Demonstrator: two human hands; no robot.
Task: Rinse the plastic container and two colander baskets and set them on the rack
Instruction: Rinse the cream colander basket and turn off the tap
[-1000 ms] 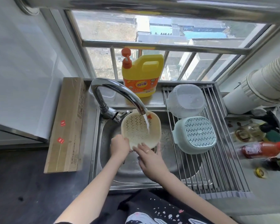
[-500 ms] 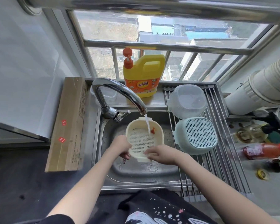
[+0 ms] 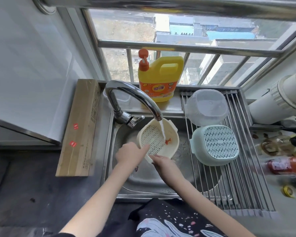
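A metal-framed window with horizontal and upright steel bars point(image 3: 186, 48) fills the far side and lets in bright daylight, with rooftops and blue sheds visible far below. To the left stands a pale glossy wall panel point(image 3: 29, 65) with a steel lower edge, above a dark grey countertop point(image 3: 24, 185). At the right a ribbed off-white duct pipe point(image 3: 280, 98) slants across the corner.

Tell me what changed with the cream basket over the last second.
The cream basket was tipped from facing the camera to leaning left under the tap, so the stream now hits near the red scrap. The left hand kept holding its left rim; the right hand shifted to the lower edge. The green basket and clear container stayed upside down on the rack.
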